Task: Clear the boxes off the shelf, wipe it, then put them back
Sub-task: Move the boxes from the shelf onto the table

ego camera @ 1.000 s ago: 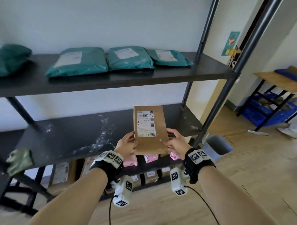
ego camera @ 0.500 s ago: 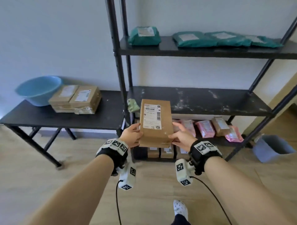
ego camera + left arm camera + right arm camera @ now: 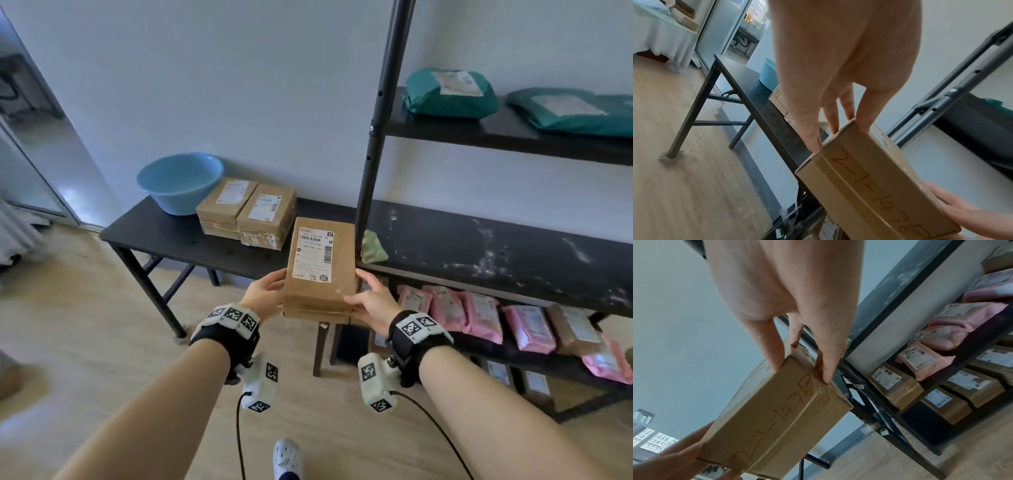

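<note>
Box (image 3: 320, 270) carried clear of dusty shelf (image 3: 496, 253) since a second ago; was over shelf, now left of shelf post, above near edge of desk (image 3: 191, 240). Left hand (image 3: 265, 294) and right hand (image 3: 371, 301) clamped box ends, fingers curled round edges, thumbs on top. Two boxes (image 3: 246, 214) already sat on desk beside blue basin (image 3: 180, 181). Green cloth (image 3: 373, 246) lay at shelf's left end. Shelf looked cleared, though right end out of view. Wiping probably next.
</note>
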Action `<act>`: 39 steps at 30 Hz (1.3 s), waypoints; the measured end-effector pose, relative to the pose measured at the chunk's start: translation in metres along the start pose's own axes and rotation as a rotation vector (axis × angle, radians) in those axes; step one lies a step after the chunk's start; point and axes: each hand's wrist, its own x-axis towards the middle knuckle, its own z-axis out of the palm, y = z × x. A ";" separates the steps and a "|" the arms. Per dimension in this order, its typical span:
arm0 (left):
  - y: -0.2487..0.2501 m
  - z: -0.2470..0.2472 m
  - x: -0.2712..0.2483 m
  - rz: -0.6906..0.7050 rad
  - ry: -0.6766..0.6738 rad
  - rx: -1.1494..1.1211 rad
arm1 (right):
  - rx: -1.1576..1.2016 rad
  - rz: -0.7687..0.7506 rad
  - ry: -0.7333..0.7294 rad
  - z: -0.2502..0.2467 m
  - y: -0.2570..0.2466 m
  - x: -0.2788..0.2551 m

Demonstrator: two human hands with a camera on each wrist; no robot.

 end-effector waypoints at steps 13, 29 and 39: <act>0.058 -0.038 0.233 -0.067 -0.054 0.162 | -0.066 0.043 0.221 0.039 -0.039 0.213; 0.059 -0.032 0.293 0.003 0.000 0.653 | -0.327 0.019 0.255 0.048 -0.044 0.264; 0.055 -0.013 0.213 0.057 -0.111 1.226 | -0.564 -0.028 0.194 0.034 -0.024 0.177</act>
